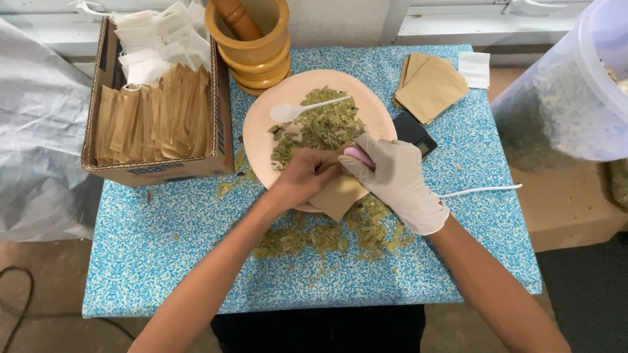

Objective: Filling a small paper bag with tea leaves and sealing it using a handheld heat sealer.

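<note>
Gripping a small brown paper packet with the bare left hand, fingers clenched on its upper edge, long axis slanting down and rightward over the rim of the peach plate. Pinching a pink-handled tool in the gloved right hand, pressing against the packet's mouth, just beside the dried green leaves.
</note>
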